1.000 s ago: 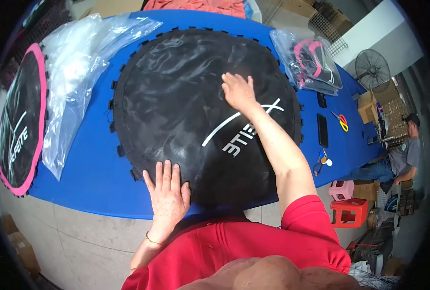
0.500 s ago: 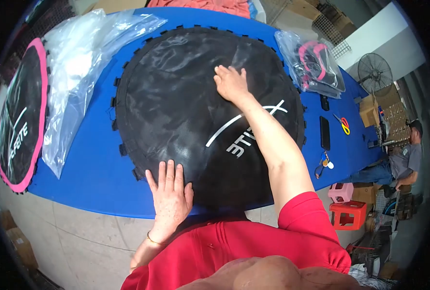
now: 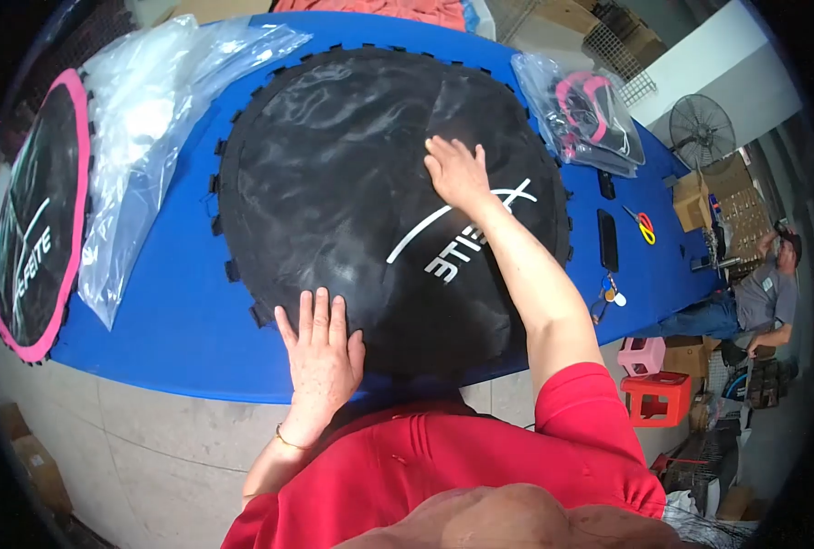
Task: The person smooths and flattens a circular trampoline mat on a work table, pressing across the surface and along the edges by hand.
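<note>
A round black trampoline mat [image 3: 334, 174] with white lettering and edge loops lies on the blue table [image 3: 178, 320]. My left hand [image 3: 320, 352] rests flat, fingers together, on the mat's near edge. My right hand [image 3: 457, 174] lies flat with fingers spread on the middle of the mat, arm stretched across the lettering. Neither hand holds anything.
Clear plastic bags [image 3: 141, 119] lie left of the mat. A pink-rimmed black mat [image 3: 36, 220] hangs off the table's left end. A bag of pink parts [image 3: 585, 114], a phone [image 3: 607, 240], scissors [image 3: 643, 226] and keys [image 3: 608, 297] lie at right. A seated person [image 3: 759, 297] and red stool [image 3: 658, 398] are beyond.
My right hand slid toward the far side of the mat and then back nearer the lettering. My left hand stayed pressed on the near edge.
</note>
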